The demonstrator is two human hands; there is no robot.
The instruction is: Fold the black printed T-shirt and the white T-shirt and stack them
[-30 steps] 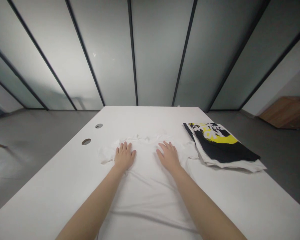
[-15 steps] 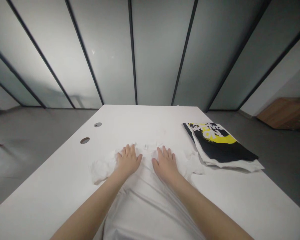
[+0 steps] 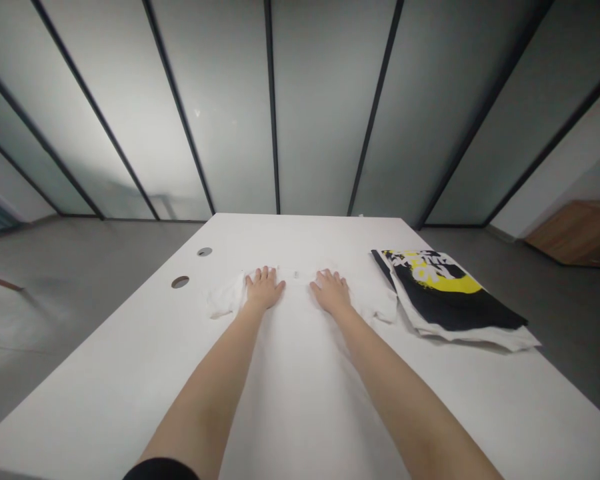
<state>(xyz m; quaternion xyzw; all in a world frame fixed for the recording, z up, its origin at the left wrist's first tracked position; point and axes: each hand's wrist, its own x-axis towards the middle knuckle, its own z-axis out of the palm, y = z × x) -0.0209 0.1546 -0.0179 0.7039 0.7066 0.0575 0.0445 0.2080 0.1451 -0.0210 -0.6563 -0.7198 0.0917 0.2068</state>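
A white T-shirt (image 3: 296,360) lies spread on the white table, its neckline with a small label at the far end and its body running toward me. My left hand (image 3: 264,288) rests flat on the shirt left of the neckline, fingers spread. To the right of the neckline, my right hand (image 3: 331,291) presses on the fabric in the same way, fingers apart. Both short sleeves stick out beyond the hands, a little crumpled. The shirt's near end runs out of view between my forearms.
Folded black, yellow and white garments (image 3: 450,293) lie stacked at the table's right edge. Two round holes pierce the table (image 3: 130,373) on its left. Behind it stands a frosted glass partition (image 3: 320,120). A wooden piece of furniture (image 3: 575,233) is at the far right.
Both hands have moved away from me toward the table's far side, carrying the shirt's shoulders with them. The shirt's wrinkled body now lies smoother. The view has shifted slightly.
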